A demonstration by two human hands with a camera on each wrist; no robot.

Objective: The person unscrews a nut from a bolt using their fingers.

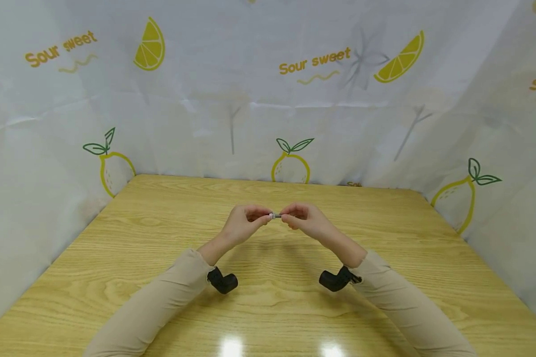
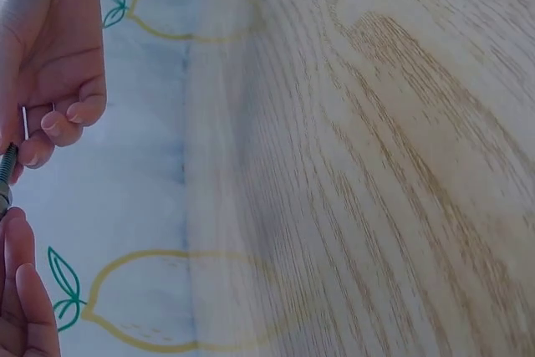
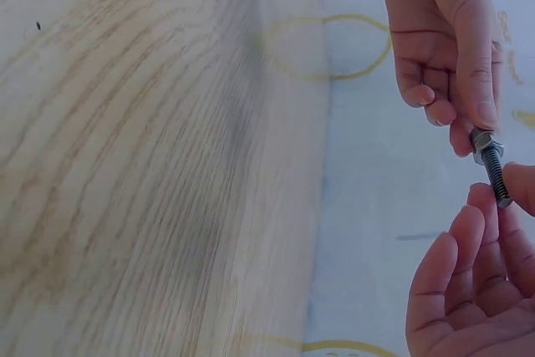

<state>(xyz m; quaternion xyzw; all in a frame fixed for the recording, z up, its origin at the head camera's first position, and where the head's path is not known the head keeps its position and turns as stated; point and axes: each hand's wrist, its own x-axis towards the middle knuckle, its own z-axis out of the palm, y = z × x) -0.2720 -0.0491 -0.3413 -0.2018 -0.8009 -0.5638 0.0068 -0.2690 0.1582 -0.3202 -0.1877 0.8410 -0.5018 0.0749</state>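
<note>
A small metal bolt [image 1: 278, 216] is held level between both hands above the wooden table [image 1: 268, 297]. My left hand [image 1: 245, 221] pinches its head end between thumb and fingers. Against those fingertips sits a hex nut [image 3: 487, 149], threaded on the bolt close to the head. From the other side, my right hand [image 1: 307, 219] pinches the threaded end, thumb on one side and fingers on the other. The bare thread [image 3: 497, 177] shows between nut and right fingertips. In the left wrist view the bolt [image 2: 7, 165] is partly cut off by the frame's edge.
A white curtain [image 1: 259, 119] printed with lemons hangs behind the table and along both sides. Black camera mounts [image 1: 223, 281] are strapped at the cuffs of the beige sleeves [image 1: 161, 302]. Two bright reflections lie on the table's near part.
</note>
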